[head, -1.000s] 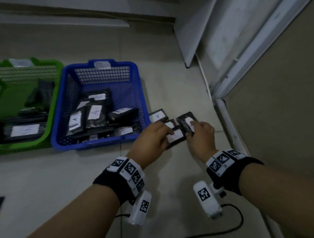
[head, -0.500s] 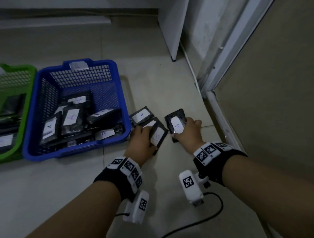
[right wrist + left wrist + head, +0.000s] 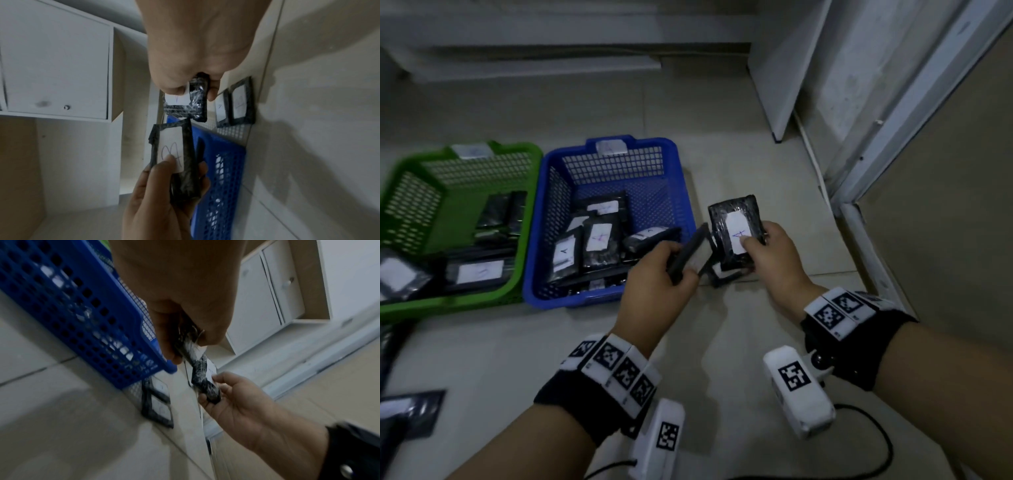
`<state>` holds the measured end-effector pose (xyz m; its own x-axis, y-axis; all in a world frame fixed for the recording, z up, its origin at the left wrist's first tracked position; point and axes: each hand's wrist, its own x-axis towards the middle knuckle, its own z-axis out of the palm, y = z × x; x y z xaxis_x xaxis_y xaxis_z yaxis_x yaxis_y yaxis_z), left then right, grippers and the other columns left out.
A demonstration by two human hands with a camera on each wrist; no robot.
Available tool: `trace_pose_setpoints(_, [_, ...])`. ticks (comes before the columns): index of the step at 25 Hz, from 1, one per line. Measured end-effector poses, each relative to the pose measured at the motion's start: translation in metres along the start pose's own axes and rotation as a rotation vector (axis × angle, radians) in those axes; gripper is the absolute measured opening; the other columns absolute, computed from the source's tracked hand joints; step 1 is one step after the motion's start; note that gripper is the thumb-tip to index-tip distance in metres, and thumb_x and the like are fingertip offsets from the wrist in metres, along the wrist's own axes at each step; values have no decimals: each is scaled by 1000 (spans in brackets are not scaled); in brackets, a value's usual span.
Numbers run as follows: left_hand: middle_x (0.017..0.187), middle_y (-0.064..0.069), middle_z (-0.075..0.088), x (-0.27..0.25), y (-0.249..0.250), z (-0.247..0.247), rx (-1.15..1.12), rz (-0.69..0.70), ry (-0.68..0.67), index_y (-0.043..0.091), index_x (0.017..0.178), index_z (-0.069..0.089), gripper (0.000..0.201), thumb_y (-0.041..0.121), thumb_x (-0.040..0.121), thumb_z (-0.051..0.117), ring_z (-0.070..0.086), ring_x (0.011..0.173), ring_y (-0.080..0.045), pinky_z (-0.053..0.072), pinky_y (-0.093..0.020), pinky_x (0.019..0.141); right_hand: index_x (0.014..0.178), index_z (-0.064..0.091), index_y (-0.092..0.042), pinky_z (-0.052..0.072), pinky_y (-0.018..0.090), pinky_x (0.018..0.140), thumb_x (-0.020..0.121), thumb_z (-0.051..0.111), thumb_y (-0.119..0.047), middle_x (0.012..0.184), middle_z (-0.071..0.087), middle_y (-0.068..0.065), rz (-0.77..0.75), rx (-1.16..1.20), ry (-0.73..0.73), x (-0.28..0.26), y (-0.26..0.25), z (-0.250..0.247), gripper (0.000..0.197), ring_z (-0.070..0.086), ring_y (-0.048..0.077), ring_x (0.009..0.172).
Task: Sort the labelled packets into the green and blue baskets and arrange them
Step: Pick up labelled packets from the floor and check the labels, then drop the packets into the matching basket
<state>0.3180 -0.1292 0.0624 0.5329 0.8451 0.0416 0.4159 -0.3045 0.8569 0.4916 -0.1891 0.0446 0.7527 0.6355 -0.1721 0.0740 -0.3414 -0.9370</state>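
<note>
My right hand [image 3: 754, 246] grips a black wrapped packet [image 3: 736, 229] with a white label marked A, held upright just right of the blue basket [image 3: 585, 300]. My left hand [image 3: 681, 264] pinches another black labelled packet [image 3: 690, 251], seen edge-on over the basket's right front corner. In the right wrist view this second packet [image 3: 174, 151] shows its handwritten label. Two more labelled packets [image 3: 158, 400] lie flat on the floor under my hands. The blue basket holds several A-labelled packets [image 3: 595, 240]. The green basket [image 3: 448, 303] to its left holds several too.
A white cabinet [image 3: 780, 68] stands behind, and a door frame and wall [image 3: 859, 212] run along the right. Loose black packets [image 3: 407, 414] lie on the floor at the lower left. A black cable [image 3: 873, 445] trails under my right wrist.
Both hands have lifted off the floor pile, each with one packet. The left one has turned its packet on edge and moved it toward the blue basket.
</note>
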Motion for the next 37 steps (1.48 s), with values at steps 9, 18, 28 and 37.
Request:
trace_pose_setpoints(9, [92,13,67,14,-54,-107,-301,-308,350,41,106,60,31,21,82,61,65,89,-16,54,-44,86,106,48,-19,58,46,80,80,61,-5,106,62,13,36,78,-370,-18,-47,125,33,64,27,89])
trace_pose_setpoints(18, [107,-3,63,8,-116,-190,34,-292,657,12,116,52,31,14,86,62,58,91,-14,43,-26,77,107,53,-17,35,18,83,83,65,-8,119,43,14,-297,-530,-252,-25,-32,157,29,46,21,100])
trace_pose_setpoints(28, [128,-22,47,12,-143,-177,529,-181,456,7,119,61,43,14,77,65,48,115,-41,42,-48,96,134,50,-18,23,22,106,90,58,-17,137,43,8,-386,-640,-345,-43,-29,144,44,34,24,126])
trace_pose_setpoints(37, [97,4,58,8,-50,-38,320,275,123,24,97,63,20,16,78,60,53,92,-20,46,-38,79,117,59,-12,37,28,91,82,60,-4,115,54,16,-253,-582,54,12,2,25,36,49,32,110])
